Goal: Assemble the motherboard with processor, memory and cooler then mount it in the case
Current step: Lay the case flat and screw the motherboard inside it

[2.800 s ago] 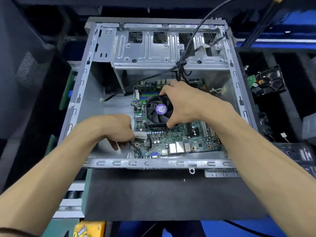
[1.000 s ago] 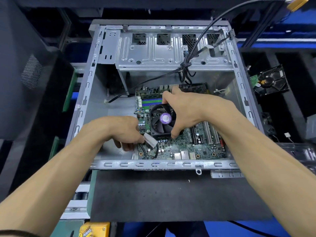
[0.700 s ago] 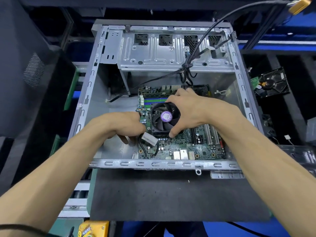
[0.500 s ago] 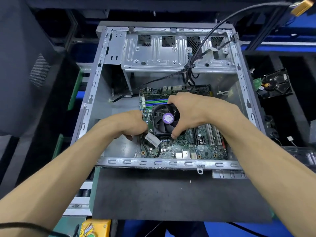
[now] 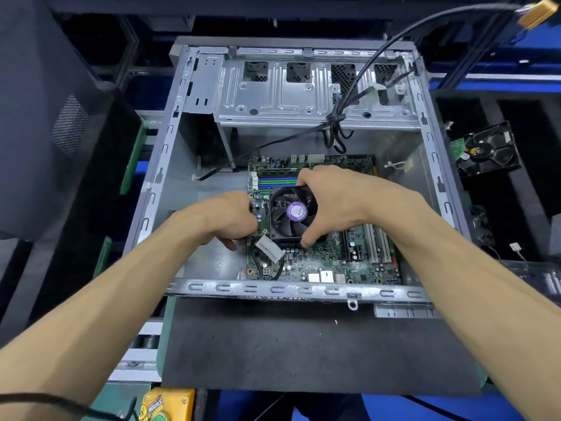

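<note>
Black foam mat under an open grey case. Motherboard lies inside on the case floor, toward the right wall. Right hand grips the cooler, thumb near side, fingers far side. Left hand is curled on the board's left edge; what it pinches is hidden. Hard drive sits outside to the right.
</note>
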Available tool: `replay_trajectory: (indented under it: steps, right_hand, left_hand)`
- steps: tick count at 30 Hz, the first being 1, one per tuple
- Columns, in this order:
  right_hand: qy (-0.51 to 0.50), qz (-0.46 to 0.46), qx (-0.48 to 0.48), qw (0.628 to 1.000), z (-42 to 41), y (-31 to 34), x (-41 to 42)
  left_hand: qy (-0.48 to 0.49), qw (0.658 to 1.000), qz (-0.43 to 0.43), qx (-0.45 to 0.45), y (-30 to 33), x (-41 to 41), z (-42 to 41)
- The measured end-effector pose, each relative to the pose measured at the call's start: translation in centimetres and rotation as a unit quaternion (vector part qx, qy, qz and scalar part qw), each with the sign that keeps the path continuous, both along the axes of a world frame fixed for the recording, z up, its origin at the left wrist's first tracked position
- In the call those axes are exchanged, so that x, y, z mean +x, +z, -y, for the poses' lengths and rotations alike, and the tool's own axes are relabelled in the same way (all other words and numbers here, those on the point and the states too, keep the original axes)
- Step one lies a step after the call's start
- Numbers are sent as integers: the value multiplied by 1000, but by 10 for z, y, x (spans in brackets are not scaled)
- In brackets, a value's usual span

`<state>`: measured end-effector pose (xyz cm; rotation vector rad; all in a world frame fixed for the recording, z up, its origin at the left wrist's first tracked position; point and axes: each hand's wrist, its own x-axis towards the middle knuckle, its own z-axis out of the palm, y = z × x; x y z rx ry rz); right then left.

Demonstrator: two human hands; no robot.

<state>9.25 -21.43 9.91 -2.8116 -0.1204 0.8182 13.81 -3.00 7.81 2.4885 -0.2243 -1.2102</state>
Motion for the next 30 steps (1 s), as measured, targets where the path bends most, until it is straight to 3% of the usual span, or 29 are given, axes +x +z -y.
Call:
replay_trajectory:
  steps: [11,18,30]
  right_hand:
    - [-29,14,24,999,7,2,2]
    - [-41,77,60,994,11,1,4]
    - [-51,44,48,997,17,-3,17]
  left_hand:
    - [-25,998,47,30,0,3,0]
    - [15,998,68,-8,-2,6,0]
    - [-32,998,55,4,0,1,1]
